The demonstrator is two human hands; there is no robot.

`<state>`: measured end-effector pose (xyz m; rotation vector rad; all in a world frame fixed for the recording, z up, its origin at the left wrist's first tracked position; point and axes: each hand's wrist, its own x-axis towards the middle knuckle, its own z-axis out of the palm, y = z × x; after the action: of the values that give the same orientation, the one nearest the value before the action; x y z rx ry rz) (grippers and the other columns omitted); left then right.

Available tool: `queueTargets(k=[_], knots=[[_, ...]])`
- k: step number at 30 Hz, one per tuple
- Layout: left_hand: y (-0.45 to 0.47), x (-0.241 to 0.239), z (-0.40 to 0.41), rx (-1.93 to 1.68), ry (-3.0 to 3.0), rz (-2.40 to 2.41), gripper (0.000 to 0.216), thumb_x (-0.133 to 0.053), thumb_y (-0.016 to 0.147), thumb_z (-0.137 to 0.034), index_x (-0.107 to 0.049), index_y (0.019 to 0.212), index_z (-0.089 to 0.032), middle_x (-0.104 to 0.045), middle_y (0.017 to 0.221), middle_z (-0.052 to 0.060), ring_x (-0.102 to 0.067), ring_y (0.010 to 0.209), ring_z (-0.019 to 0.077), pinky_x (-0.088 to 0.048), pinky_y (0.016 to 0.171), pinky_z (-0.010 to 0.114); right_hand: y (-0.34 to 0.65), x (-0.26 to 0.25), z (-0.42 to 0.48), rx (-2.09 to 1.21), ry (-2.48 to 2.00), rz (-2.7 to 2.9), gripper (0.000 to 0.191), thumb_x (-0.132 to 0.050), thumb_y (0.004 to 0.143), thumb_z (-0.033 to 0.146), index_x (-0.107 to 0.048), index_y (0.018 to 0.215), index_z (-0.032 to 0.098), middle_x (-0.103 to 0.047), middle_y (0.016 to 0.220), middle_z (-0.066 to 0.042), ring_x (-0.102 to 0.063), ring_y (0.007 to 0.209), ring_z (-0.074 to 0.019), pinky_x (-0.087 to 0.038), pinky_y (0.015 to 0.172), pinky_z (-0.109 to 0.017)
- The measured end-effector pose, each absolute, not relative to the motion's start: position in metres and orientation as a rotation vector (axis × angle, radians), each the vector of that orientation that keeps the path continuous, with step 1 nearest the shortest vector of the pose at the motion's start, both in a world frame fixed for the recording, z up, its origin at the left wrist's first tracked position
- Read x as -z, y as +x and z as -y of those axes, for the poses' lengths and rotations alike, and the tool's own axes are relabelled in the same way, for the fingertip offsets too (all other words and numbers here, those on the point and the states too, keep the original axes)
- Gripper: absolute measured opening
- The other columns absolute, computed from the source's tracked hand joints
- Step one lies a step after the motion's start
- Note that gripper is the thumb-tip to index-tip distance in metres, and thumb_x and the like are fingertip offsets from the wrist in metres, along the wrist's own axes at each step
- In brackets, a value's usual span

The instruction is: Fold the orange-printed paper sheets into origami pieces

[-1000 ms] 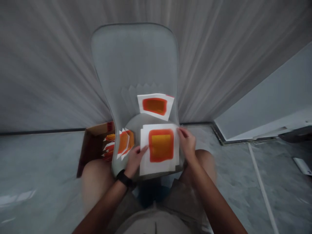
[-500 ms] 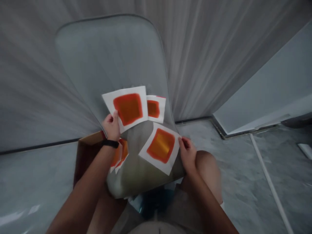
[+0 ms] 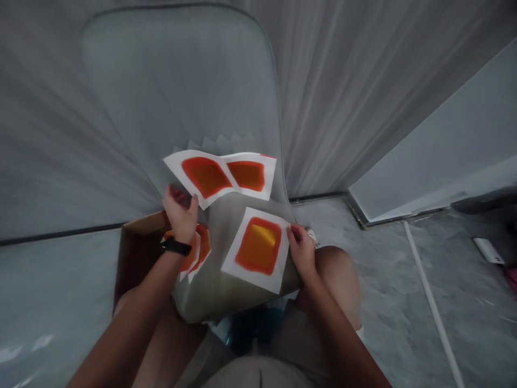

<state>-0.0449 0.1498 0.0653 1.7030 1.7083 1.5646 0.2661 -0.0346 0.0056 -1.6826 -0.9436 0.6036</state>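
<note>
My right hand [image 3: 302, 249] pinches the right corner of a square joss paper sheet [image 3: 230, 262], white with a red-edged orange square and a gold sheen. That sheet lies over the front of the chair seat [image 3: 210, 304]. Farther back, two overlapping white sheets [image 3: 252, 175] with orange squares rest on the seat, the left one slightly curved. My left hand [image 3: 180, 213], wearing a black wristband, is beside the left sheet's lower edge. Its fingers are apart and a little blurred, and nothing shows in them. Below that wrist, several folded orange-and-white papers [image 3: 205, 245] stick out, partly hidden.
The grey chair's backrest [image 3: 181, 75] rises behind the sheets, close to a curtain-like grey wall [image 3: 323, 81]. An open cardboard box [image 3: 133, 245] stands at the seat's left. My knees flank the seat. A white object [image 3: 488, 250] lies on the floor at far right.
My left hand has let go of the upper left sheet, which has dropped down against the sheet beside it. My right hand keeps its sheet, shifted slightly left and turned a little.
</note>
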Motion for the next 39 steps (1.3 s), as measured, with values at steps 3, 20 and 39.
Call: queueTargets(k=[3,20,39], knots=[[-0.046,-0.064,-0.092,-1.569,1.722,-1.74,0.067,-0.07,0.09,-0.032,-0.047,0.153,-0.025,-0.059,0.14,0.014,-0.063,0.124,0.0262,-0.056,0.104,0.044,0.264,-0.011,0.031,-0.673,-1.631,0.943,0.047,-0.063,0.09,0.058,-0.079,0.108,0.018,-0.081,0.108,-0.013,-0.075,0.097,-0.03,-0.06,0.093,-0.048],[-0.053,-0.124,-0.153,-1.205,2.59,-1.505,0.07,-0.085,0.081,-0.034,-0.059,0.146,-0.024,-0.036,0.166,0.017,-0.025,0.159,0.0408,-0.025,0.129,0.06,0.229,-0.029,0.086,-0.859,-1.528,1.097,0.04,-0.062,0.093,0.055,-0.077,0.1,0.018,-0.076,0.093,-0.009,-0.067,0.086,-0.0256,-0.054,0.077,-0.035],[-0.046,-0.201,-0.261,-0.536,2.95,-1.218,0.059,-0.046,0.105,-0.057,-0.074,0.102,-0.005,-0.065,0.123,0.018,-0.051,0.132,0.032,-0.028,0.119,0.064,0.241,-0.015,0.121,-0.813,-1.61,1.166,0.041,-0.057,0.099,0.057,-0.069,0.081,0.022,-0.067,0.08,-0.005,-0.062,0.077,-0.0228,-0.05,0.069,-0.032]])
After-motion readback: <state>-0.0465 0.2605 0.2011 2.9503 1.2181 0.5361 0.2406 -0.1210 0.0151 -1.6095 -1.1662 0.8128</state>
